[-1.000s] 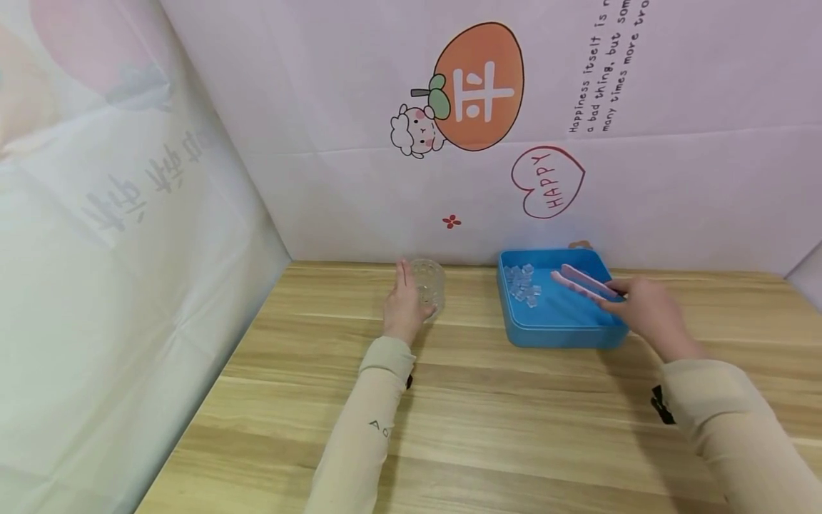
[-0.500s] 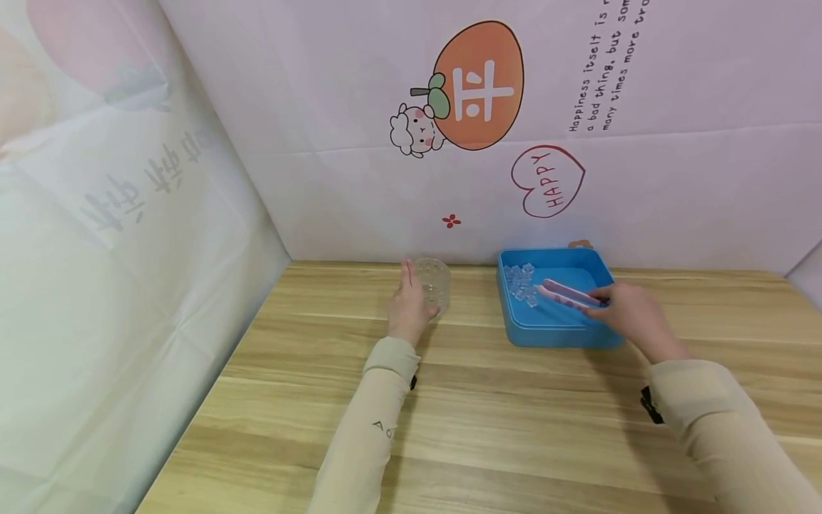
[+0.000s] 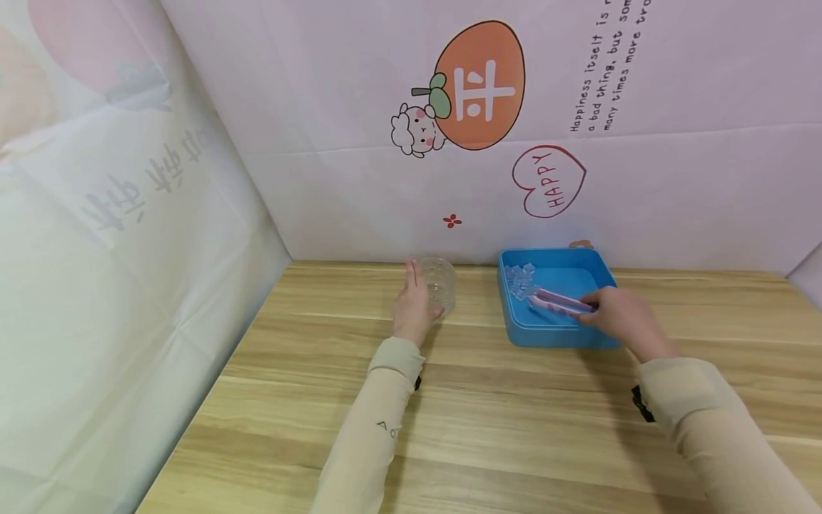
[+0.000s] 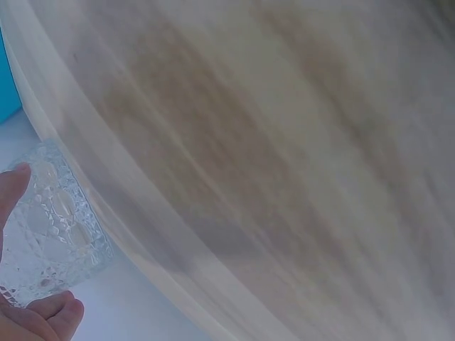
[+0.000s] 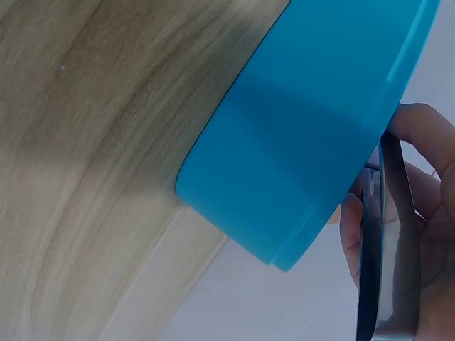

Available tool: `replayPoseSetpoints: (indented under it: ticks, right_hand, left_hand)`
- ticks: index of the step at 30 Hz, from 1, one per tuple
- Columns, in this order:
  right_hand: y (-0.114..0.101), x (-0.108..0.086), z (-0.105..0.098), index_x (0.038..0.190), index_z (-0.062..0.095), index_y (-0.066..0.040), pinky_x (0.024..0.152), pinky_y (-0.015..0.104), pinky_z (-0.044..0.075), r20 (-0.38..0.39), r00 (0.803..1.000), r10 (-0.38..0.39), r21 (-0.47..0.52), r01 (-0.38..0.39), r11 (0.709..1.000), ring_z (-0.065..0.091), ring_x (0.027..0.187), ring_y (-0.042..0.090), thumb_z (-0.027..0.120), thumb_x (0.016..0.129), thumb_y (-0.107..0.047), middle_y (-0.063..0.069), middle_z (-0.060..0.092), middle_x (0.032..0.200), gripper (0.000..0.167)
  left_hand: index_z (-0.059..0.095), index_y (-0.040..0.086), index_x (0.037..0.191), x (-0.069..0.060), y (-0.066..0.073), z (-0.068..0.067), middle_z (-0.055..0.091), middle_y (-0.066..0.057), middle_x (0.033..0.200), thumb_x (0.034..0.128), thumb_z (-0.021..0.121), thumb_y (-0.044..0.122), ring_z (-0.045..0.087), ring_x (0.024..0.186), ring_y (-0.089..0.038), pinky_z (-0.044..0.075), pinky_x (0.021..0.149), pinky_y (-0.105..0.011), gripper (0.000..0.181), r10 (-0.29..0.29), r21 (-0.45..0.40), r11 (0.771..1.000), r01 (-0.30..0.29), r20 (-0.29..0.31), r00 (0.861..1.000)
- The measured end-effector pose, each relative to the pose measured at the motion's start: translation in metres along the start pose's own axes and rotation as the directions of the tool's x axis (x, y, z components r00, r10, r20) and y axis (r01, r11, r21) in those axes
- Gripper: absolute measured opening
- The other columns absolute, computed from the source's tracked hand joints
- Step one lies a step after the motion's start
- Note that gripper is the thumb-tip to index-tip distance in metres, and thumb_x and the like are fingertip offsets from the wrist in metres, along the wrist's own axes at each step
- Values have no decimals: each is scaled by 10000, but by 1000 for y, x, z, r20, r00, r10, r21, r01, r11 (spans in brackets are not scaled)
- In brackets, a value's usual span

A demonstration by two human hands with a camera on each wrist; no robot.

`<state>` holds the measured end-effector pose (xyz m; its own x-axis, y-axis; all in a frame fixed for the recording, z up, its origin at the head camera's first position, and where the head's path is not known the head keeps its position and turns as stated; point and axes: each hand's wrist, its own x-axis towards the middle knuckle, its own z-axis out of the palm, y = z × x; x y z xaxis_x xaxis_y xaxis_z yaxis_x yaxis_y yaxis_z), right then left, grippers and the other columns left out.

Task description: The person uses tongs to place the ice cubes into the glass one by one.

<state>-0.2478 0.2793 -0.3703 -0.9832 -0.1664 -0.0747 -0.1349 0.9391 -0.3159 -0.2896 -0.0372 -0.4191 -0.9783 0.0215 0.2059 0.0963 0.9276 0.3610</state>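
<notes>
Pink tongs with a shiny metal spring end (image 3: 551,305) reach low into the open blue rectangular plastic box (image 3: 559,337), tips at the small clear cubes (image 3: 519,278) heaped along its left side; contact unclear. Right hand (image 3: 626,321) grasps the tongs between thumb and fingers, over the box's right side. Left of box, apart: clear textured glass cup (image 3: 444,284), upright, left hand's (image 3: 414,308) fingers and thumb gripping it. Beneath, wood-grain table (image 3: 488,414); behind, pale printed backdrop (image 3: 321,86).
</notes>
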Motion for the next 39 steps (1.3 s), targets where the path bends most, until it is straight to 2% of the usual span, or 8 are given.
replayPoseSetpoints:
  ticks: [7, 14, 23, 32, 39]
  right_hand:
    - [-5, 1, -1, 1116, 658, 89, 604, 326, 454, 13, 1000, -3, 1, 3, 1000, 537, 751, 273, 672, 863, -194, 236, 678, 942, 379]
    - [-6, 3, -1, 1122, 653, 95, 662, 405, 494, 31, 1000, 6, 16, -6, 1000, 569, 804, 311, 670, 866, -200, 288, 665, 1034, 391]
    - [-6, 7, 2, 1147, 637, 97, 699, 436, 493, 52, 998, 37, 28, -39, 999, 568, 864, 352, 659, 878, -207, 313, 639, 1098, 407]
    - [-3, 8, 4, 1103, 659, 102, 652, 382, 489, 26, 1000, 12, 31, -13, 999, 578, 806, 309, 663, 866, -185, 285, 671, 1023, 372]
    - [-1, 6, 4, 1103, 659, 103, 659, 397, 493, 11, 1000, 5, 38, -5, 999, 575, 807, 314, 663, 866, -182, 287, 671, 1020, 370]
  left_hand:
    - [131, -29, 1513, -1, 3, 1, 147, -176, 1600, 738, 819, 287, 660, 891, -279, 555, 746, -324, 1083, 17, 3, 1000, -17, -4, 1000]
    - [125, -30, 1514, -1, 8, 3, 144, -182, 1599, 743, 812, 299, 660, 872, -276, 554, 750, -320, 1083, 23, 6, 1000, -23, 2, 1000]
    - [134, -14, 1518, -2, 15, 5, 133, -164, 1605, 747, 807, 314, 658, 866, -263, 553, 705, -305, 1075, 24, 5, 1000, -24, 20, 1000]
    - [149, -11, 1517, -3, 22, 9, 172, -162, 1599, 758, 795, 350, 626, 729, -199, 513, 605, -263, 1060, 48, 49, 998, -49, 14, 999]
    - [147, -9, 1518, -3, 26, 11, 142, -156, 1606, 757, 797, 336, 654, 839, -233, 538, 703, -298, 1059, 53, 22, 998, -53, 24, 998]
